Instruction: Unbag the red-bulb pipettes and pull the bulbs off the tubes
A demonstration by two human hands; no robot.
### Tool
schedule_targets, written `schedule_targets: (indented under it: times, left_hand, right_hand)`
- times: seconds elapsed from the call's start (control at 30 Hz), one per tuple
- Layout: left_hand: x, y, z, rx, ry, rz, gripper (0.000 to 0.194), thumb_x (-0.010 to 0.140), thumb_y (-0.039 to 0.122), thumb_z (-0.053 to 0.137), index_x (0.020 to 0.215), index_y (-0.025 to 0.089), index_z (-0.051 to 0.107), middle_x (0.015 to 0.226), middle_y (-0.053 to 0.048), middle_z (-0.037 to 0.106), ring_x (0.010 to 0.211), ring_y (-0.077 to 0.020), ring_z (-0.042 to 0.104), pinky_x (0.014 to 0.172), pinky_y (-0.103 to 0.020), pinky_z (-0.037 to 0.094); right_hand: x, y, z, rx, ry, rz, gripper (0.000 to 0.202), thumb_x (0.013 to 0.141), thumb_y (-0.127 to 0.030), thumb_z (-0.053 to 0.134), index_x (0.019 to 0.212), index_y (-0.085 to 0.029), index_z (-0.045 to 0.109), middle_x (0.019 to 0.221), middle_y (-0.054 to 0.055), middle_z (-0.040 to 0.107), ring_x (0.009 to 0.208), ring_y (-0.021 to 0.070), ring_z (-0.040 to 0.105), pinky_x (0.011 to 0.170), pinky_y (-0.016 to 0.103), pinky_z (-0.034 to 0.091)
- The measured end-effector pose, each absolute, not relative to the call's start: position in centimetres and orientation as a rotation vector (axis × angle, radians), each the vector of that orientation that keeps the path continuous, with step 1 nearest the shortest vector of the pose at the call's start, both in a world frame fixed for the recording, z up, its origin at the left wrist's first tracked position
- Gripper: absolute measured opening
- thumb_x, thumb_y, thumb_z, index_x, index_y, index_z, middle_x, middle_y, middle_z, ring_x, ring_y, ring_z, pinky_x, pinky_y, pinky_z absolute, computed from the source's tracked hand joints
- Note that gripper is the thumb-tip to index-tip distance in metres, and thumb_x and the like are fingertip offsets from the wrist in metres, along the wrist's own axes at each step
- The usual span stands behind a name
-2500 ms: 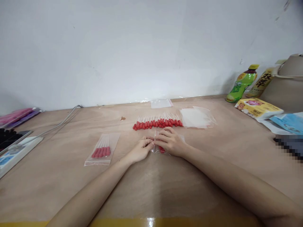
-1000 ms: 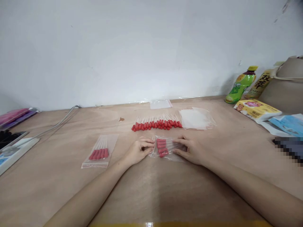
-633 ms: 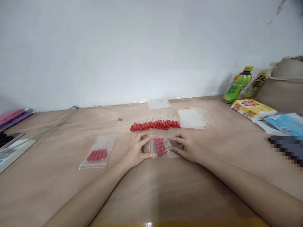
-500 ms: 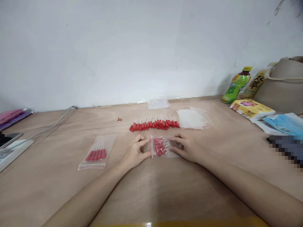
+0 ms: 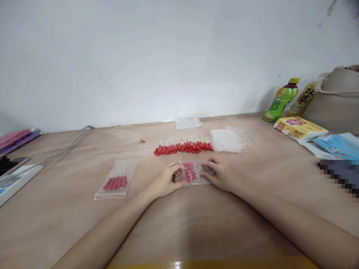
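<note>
Between my hands lies a clear zip bag (image 5: 193,173) with several red-tipped white sticks inside, their red ends toward the left. My left hand (image 5: 167,179) grips the bag's zip edge with fingers and thumb. The far end of the bag is pinched in my right hand (image 5: 220,173). Just beyond, a row of loose red-tipped sticks (image 5: 182,146) lies with the red ends facing me. Left of my left hand, another zip bag (image 5: 130,175) with several such sticks rests flat on the table.
Flat clear bags (image 5: 230,140) lie right of the row, and one more bag (image 5: 188,123) is by the wall. A green bottle (image 5: 282,101), yellow tissue pack (image 5: 300,127), blue packet (image 5: 340,145) and dark phone-like object (image 5: 339,175) stand or lie right. A grey cable (image 5: 66,149) runs at left.
My left hand has shifted slightly right along the bag's zip edge, which now looks more bunched up. My right hand keeps its hold in nearly the same place.
</note>
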State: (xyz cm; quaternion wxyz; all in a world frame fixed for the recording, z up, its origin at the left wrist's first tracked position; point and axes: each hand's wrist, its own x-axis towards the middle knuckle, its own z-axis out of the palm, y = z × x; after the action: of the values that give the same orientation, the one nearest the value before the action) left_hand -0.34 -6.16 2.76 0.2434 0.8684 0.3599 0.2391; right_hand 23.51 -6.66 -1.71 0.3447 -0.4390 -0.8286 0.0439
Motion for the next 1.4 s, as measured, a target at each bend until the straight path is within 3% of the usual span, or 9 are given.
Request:
schedule_targets:
  times: [0.23, 0.43, 0.6, 0.87, 1.23, 1.4]
  left_hand:
    - [0.4, -7.3, 2.8, 2.458, 1.088, 0.563, 0.013, 0.074, 0.020, 0.052, 0.085, 0.018, 0.046, 0.080, -0.002, 0.048, 0.067, -0.0132, 0.045, 0.060, -0.025, 0.039]
    - [1.1, -7.9, 2.2, 2.581, 1.108, 0.557, 0.020, 0.080, 0.017, 0.040, 0.099, 0.017, 0.047, 0.097, -0.008, 0.050, 0.088, -0.0193, 0.049, 0.079, -0.033, 0.042]
    - [1.3, -7.7, 1.9, 2.545, 1.144, 0.593, 0.021, 0.078, 0.015, 0.042, 0.099, 0.016, 0.049, 0.094, -0.008, 0.051, 0.085, -0.0187, 0.050, 0.075, -0.032, 0.042]
    - [0.6, -7.4, 1.9, 2.161, 1.092, 0.715, 0.026, 0.084, 0.033, 0.045, 0.104, 0.019, 0.053, 0.081, -0.001, 0.057, 0.067, -0.0116, 0.049, 0.061, -0.023, 0.039]
    - [0.3, -6.1, 1.3, 1.747, 0.908, 0.844, 0.039, 0.078, 0.035, 0.056, 0.112, 0.016, 0.050, 0.096, -0.007, 0.060, 0.088, -0.0163, 0.056, 0.076, -0.027, 0.044]
    - [0.7, -6.5, 1.8, 1.816, 0.971, 0.756, 0.045, 0.078, 0.036, 0.055, 0.119, 0.018, 0.048, 0.099, -0.006, 0.062, 0.083, -0.0162, 0.057, 0.073, -0.029, 0.045]
  right_hand:
    - [23.7, -6.7, -1.3, -1.136, -2.176, 0.192, 0.025, 0.080, -0.035, 0.053, 0.100, -0.019, 0.057, 0.090, 0.007, 0.053, 0.079, 0.0167, 0.053, 0.070, 0.030, 0.045]
    - [23.6, -6.8, -1.2, -1.123, -2.172, 0.200, 0.024, 0.081, -0.034, 0.052, 0.100, -0.020, 0.057, 0.092, 0.007, 0.053, 0.080, 0.0167, 0.053, 0.072, 0.031, 0.046]
    - [23.6, -6.8, -1.2, -1.115, -2.185, 0.197, 0.024, 0.081, -0.033, 0.053, 0.099, -0.019, 0.057, 0.093, 0.007, 0.053, 0.083, 0.0170, 0.052, 0.074, 0.031, 0.045]
    - [23.6, -6.8, -1.0, -1.157, -2.170, 0.197, 0.024, 0.081, -0.033, 0.051, 0.099, -0.021, 0.059, 0.092, 0.007, 0.054, 0.081, 0.0172, 0.054, 0.074, 0.031, 0.046]
    - [23.7, -6.8, -1.2, -1.134, -2.185, 0.212, 0.033, 0.081, -0.035, 0.053, 0.110, -0.021, 0.057, 0.096, 0.007, 0.054, 0.082, 0.0176, 0.054, 0.074, 0.033, 0.047]
    - [23.6, -6.7, -1.5, -1.122, -2.181, 0.198, 0.031, 0.081, -0.034, 0.052, 0.109, -0.022, 0.058, 0.092, 0.007, 0.055, 0.075, 0.0160, 0.054, 0.067, 0.031, 0.047]
